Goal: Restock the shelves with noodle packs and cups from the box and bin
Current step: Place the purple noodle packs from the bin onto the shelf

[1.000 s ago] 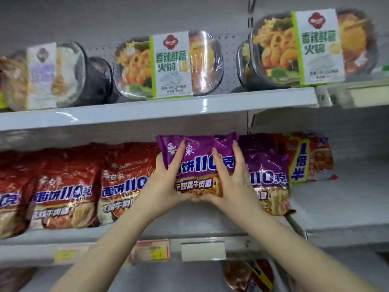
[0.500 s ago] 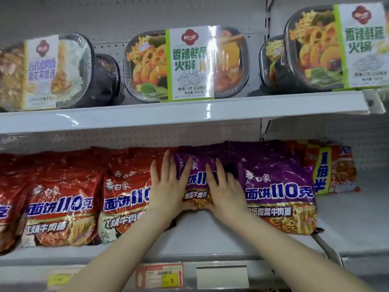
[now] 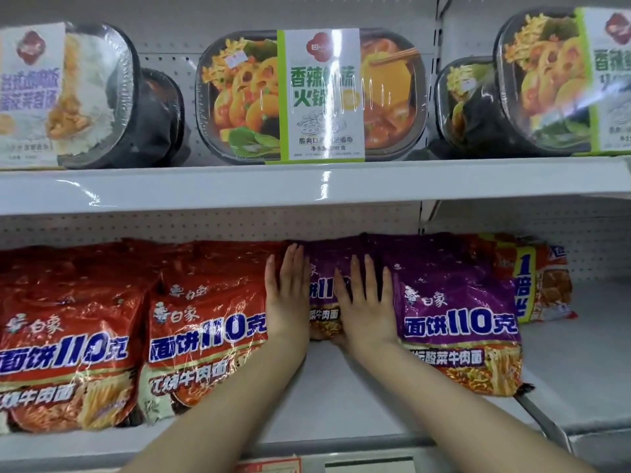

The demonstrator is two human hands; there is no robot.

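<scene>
A purple noodle multipack stands deep on the middle shelf, between a red multipack and another purple multipack. My left hand lies flat with straight fingers against its left side. My right hand presses flat on its right side. Both hands cover much of the pack's front. The box and the bin are out of view.
More red packs fill the shelf's left. An orange-yellow pack stands at the back right, with bare shelf beside it. The upper shelf carries hot-pot bowls. A metal divider and price tags line the front edge.
My hands have pushed the purple pack from the shelf's front back between the neighbouring packs. Fingers went from gripping its sides to lying flat. The camera has moved closer.
</scene>
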